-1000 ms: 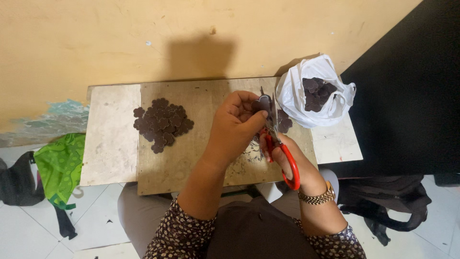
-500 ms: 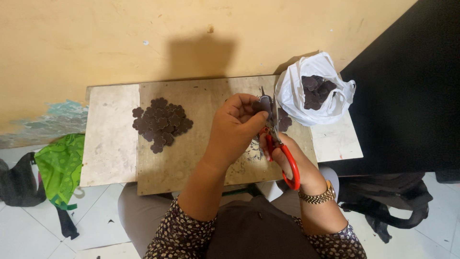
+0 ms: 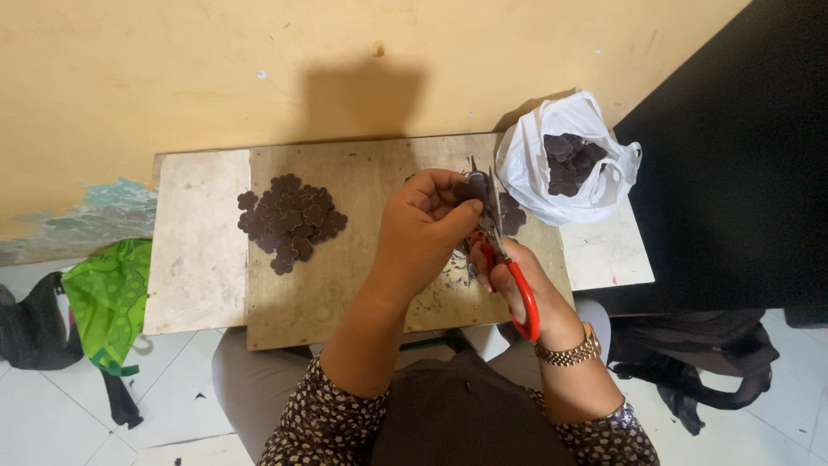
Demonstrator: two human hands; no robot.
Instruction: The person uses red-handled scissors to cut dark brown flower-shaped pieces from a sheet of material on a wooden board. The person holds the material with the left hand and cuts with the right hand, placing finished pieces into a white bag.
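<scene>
My left hand [image 3: 423, 231] pinches a small dark brown flower-shaped piece [image 3: 473, 188] above the wooden board [image 3: 362, 285]. My right hand [image 3: 517, 289] grips red-handled scissors [image 3: 509, 267], whose blades point up and meet the piece. A pile of finished dark flower-shaped pieces [image 3: 289, 220] lies on the board's left part. A few more dark pieces [image 3: 513, 217] lie just right of the scissors.
A white plastic bag [image 3: 526, 164] holding several dark pieces stands at the table's back right. The small pale table [image 3: 194, 259] sits against a yellow wall. A green bag [image 3: 108, 302] and dark bags lie on the tiled floor at either side. Small scraps litter the board near my hands.
Both hands stay in nearly the same place. The piece and the scissors have shifted only slightly between the frames.
</scene>
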